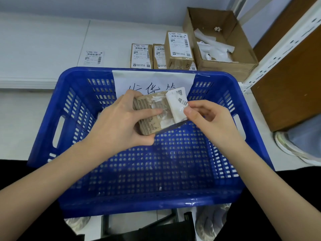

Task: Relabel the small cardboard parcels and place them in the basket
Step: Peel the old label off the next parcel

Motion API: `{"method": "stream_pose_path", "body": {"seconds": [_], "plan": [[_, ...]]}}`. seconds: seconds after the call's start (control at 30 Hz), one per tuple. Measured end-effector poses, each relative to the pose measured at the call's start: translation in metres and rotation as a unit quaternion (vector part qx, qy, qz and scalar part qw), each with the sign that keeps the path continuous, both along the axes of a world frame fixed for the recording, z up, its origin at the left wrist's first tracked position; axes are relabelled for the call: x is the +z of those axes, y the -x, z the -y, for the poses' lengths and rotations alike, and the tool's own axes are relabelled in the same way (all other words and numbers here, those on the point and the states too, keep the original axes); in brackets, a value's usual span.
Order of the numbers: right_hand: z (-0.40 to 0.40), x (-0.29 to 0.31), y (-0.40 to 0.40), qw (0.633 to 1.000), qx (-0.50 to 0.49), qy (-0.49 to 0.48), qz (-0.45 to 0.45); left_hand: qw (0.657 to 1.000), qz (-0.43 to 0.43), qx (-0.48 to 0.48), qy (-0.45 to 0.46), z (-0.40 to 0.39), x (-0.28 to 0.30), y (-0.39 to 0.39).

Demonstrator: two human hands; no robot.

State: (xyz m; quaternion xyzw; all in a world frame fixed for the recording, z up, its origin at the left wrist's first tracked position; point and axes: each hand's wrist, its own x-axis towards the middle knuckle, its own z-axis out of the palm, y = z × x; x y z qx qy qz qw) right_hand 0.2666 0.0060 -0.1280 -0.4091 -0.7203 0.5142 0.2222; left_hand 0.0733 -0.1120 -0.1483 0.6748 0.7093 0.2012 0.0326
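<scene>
Head view looked straight down over the blue plastic basket (52, 108), and both hands were up above it. The left hand (119, 124) gripped a small cardboard parcel (147, 124), thumb under the near edge, fingers laid across its torn top face; that grip was firmly closed round the box. The parcel hung over the middle of the basket, tilted, not resting on the basket floor. Its upper skin was stripped in places, corrugated ribs showing, with white scraps of paper stuck to it.

Over on the other side, the right hand (212, 119) pinched the old shipping label (178, 105) between thumb and fingertips, a closed grip on the paper. The label was curled up off the right part of the parcel, barcode and QR code visible on the lifted part, its lower edge apparently touching the box.

A white paper sign (152, 80) with handwritten characters covered the basket's far wall, partly hidden behind the parcel. One tiny white scrap (160, 188) lay on the basket floor near the front.

Beyond the basket, on the white counter (43, 49), stood three labelled parcels (163, 53) side by side, the rightmost taller than the other two. A loose shipping label (93, 57) lay flat to their left, well apart. To their right sat an open cardboard box (243, 65) holding crumpled white label waste (213, 47).
</scene>
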Motion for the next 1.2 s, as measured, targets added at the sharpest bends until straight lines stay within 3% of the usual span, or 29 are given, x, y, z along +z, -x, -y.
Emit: {"method": "stream_pose_path", "body": {"seconds": [0.3, 0.53, 0.67, 0.77, 0.93, 1.2], "plan": [[-0.003, -0.007, 0.005, 0.982, -0.131, 0.117, -0.075, 1.0, -0.014, -0.005, -0.004, -0.001, 0.004, -0.001], [-0.002, -0.008, 0.005, 0.991, -0.126, -0.02, -0.044, 1.0, -0.024, -0.011, 0.0, 0.0, 0.002, -0.005], [-0.001, -0.01, 0.003, 0.992, -0.119, -0.031, -0.041, 1.0, -0.023, -0.011, 0.0, 0.0, 0.004, -0.004], [-0.002, -0.006, 0.001, 0.989, -0.123, 0.025, -0.073, 1.0, -0.018, -0.013, -0.005, 0.0, 0.005, -0.004], [0.001, -0.002, -0.001, 0.957, -0.085, 0.234, -0.152, 1.0, -0.014, -0.016, -0.007, 0.006, 0.003, 0.0], [-0.004, 0.0, 0.0, 0.963, -0.072, 0.24, -0.099, 0.999, -0.023, -0.022, 0.008, 0.003, 0.0, 0.001]]}}
